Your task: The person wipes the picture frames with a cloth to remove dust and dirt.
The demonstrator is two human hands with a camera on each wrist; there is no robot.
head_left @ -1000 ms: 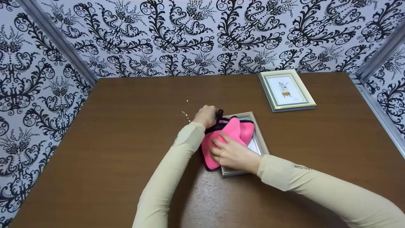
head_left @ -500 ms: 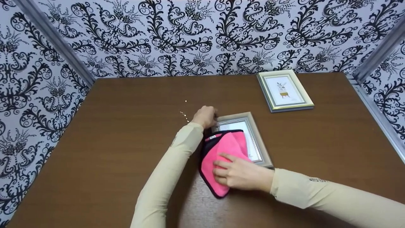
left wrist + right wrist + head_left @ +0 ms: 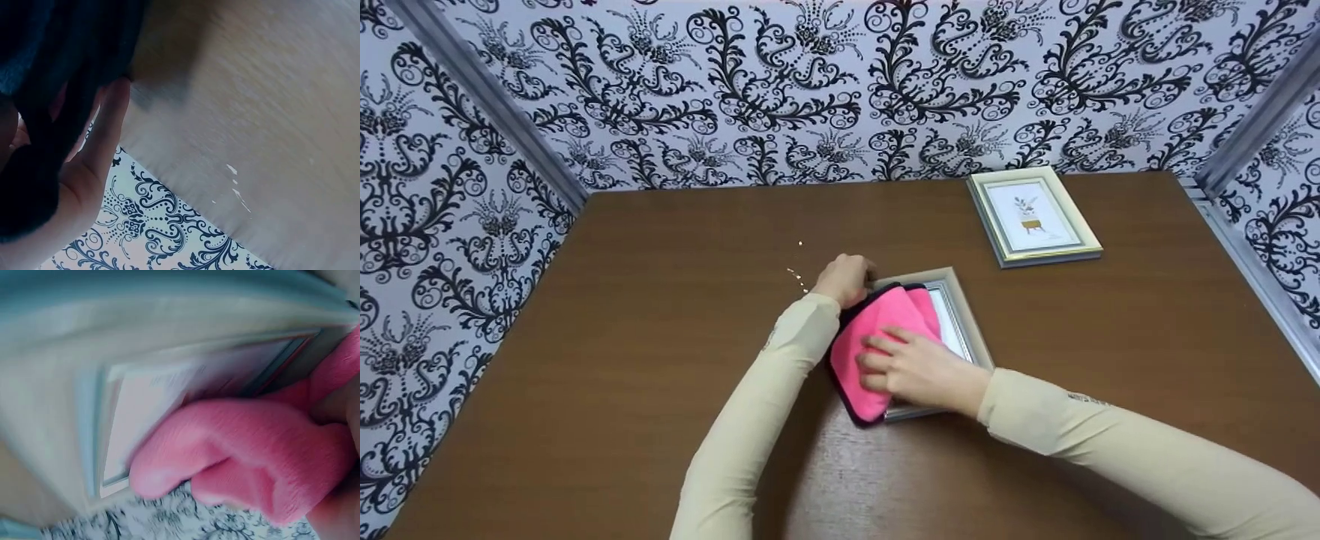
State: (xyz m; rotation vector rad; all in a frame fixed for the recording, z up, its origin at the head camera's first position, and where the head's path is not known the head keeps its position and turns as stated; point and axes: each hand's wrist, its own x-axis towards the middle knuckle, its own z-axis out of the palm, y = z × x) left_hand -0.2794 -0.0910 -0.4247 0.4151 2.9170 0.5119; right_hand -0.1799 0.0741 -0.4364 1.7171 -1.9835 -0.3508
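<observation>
i see the right hand (image 3: 915, 369) pressing flat fingers on the pink cloth (image 3: 877, 337), which covers most of the grey frame (image 3: 964, 319) beneath it. the left hand (image 3: 844, 279) grips the frame's far-left corner. my judgement: wiping is mid-course; the glass strip right of the cloth remains. 1 second frame (image 3: 1035, 216) lies well apart.
</observation>
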